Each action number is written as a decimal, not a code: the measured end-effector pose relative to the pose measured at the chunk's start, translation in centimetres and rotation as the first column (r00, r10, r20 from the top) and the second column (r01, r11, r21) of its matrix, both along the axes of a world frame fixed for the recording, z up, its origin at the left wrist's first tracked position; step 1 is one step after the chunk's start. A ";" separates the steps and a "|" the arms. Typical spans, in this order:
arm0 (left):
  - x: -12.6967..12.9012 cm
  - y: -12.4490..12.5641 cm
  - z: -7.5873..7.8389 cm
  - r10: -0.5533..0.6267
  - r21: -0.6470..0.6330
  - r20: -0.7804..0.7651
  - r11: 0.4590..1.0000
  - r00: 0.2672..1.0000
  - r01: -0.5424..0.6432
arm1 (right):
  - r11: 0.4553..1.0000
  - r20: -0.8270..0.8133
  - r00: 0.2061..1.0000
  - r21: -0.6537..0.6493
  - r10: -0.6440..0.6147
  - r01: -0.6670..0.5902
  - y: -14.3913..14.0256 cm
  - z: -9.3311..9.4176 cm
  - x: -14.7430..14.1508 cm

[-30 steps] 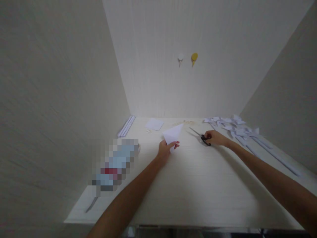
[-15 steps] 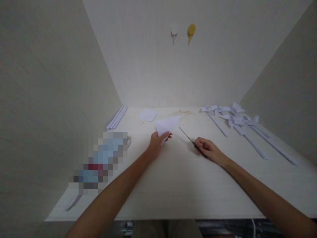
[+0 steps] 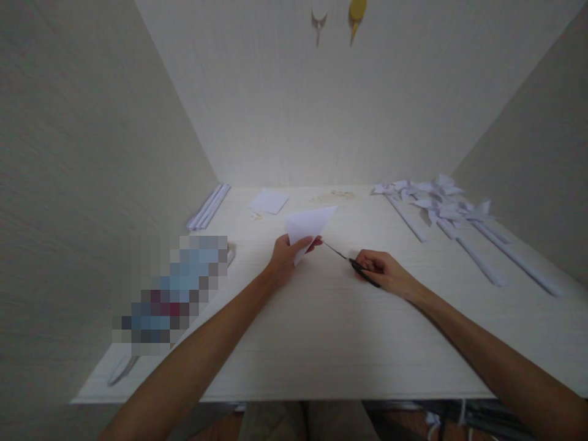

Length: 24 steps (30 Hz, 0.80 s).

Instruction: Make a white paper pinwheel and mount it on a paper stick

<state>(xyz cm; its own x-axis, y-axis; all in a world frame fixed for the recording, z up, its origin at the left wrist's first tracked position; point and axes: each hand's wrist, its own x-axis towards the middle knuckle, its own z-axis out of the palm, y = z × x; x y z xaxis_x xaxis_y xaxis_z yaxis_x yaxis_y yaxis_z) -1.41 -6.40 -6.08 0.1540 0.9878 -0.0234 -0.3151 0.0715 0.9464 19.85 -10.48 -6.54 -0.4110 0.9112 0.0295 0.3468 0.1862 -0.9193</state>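
Observation:
Pinched in my left hand (image 3: 287, 257) is a white sheet of paper (image 3: 309, 223), folded to a triangle, held above the middle of the table. My right hand (image 3: 379, 269) is closed around the black handles of a pair of scissors (image 3: 359, 273). Their thin blades point up and left, with the tips close to my left fingers and the paper's lower edge. Whether the tips touch the paper I cannot tell. Behind my left hand, a square sheet of white paper (image 3: 270, 201) lies flat on the table.
White paper pinwheels on rolled paper sticks (image 3: 478, 257) lie at the right. Several paper rolls (image 3: 209, 207) rest at the back left, above a blurred-out object (image 3: 184, 275). Small scraps (image 3: 342, 194) lie near the back wall, where a white hook (image 3: 318, 24) and a yellow hook (image 3: 356, 18) hang.
The scissors have moved left and turned flatter, bringing their tips nearer the folded paper. My left hand keeps its hold on the paper. The view has tipped downward a little.

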 end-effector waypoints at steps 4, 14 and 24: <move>0.0 0.0 0.0 0.001 0.010 -0.014 1.000 1.000 -0.001 | 1.000 0.022 0.999 0.017 -0.022 0.022 -0.1 0.0 -0.1; 0.2 -0.1 0.2 0.003 0.007 -0.032 1.000 0.999 -0.003 | 0.999 0.040 0.999 0.042 -0.020 0.018 0.0 -0.1 0.1; 0.2 0.0 0.0 0.006 0.008 -0.045 1.000 0.999 -0.005 | 1.000 0.046 0.999 0.020 -0.011 0.010 0.0 -0.3 0.1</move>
<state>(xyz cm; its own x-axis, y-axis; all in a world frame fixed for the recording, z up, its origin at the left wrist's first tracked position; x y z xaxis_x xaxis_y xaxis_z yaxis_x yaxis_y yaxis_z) -1.25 -6.40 -6.12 0.1474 0.9888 -0.0218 -0.2730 0.0619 0.9600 19.99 -10.44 -6.83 -0.4029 0.9148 0.0292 0.3904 0.2006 -0.8985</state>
